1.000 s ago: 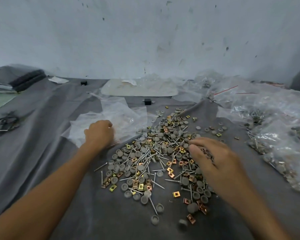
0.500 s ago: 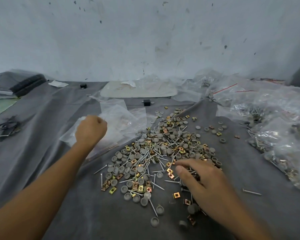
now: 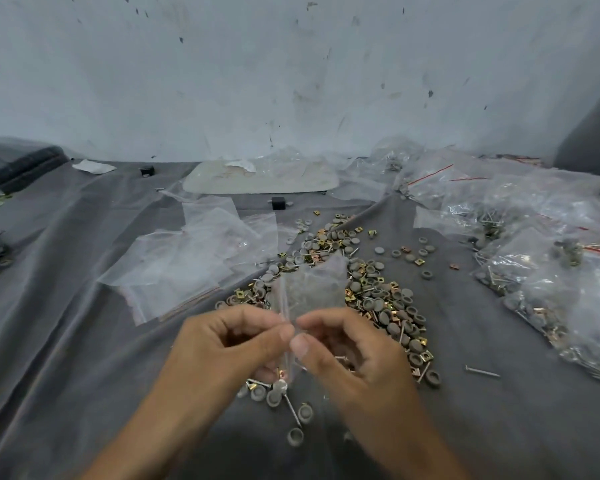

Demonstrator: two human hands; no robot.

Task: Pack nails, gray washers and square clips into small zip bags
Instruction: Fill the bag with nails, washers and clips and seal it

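A small clear zip bag (image 3: 310,292) stands upright above the pile, held at its lower edge between both hands. My left hand (image 3: 222,344) pinches that edge with thumb and forefinger, and my right hand (image 3: 347,348) pinches it from the other side. Beneath and behind them lies a mixed pile of gray washers, nails and brass square clips (image 3: 378,292) on the gray cloth (image 3: 66,341). A few washers (image 3: 274,396) and a nail (image 3: 291,408) lie just in front of my hands. My right hand's curled fingers hide whatever else it may hold.
A stack of empty zip bags (image 3: 194,258) lies left of the pile. Filled bags (image 3: 551,278) are heaped along the right side. A single nail (image 3: 482,371) lies apart on the right. A pale flat sheet (image 3: 260,178) rests near the wall.
My left hand lifted one bag off the stack and brought it to the centre. My right hand left the pile and met it there; both now pinch the bag.
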